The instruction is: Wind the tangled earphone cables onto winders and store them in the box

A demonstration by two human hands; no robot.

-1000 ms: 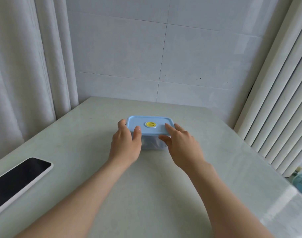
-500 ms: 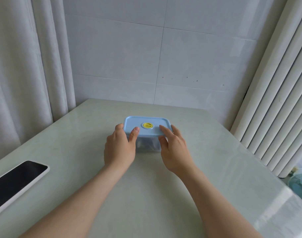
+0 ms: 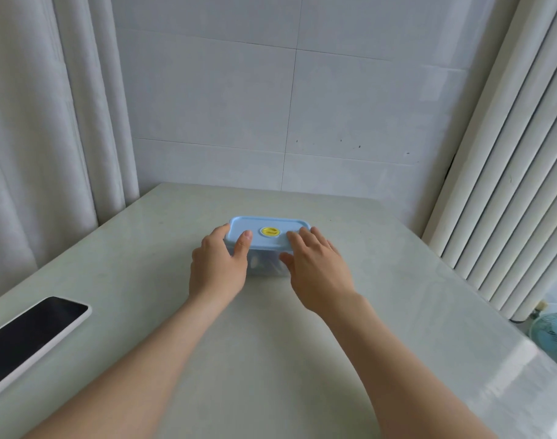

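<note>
Barely anything has shifted: the phone (image 3: 33, 340) lies as before at the near left of the table (image 3: 271, 359), and only the right hand (image 3: 318, 270) has crept leftward. Mid-table, the 2 hands clasp the box (image 3: 266, 265), left hand (image 3: 218, 267) curled round its left end with thumb on the lid (image 3: 255, 224), right with fingers over the lid and thumb against the near wall. No loose cable shows and blurred pale shapes sit inside, so winding seems done, only closing left.
</note>
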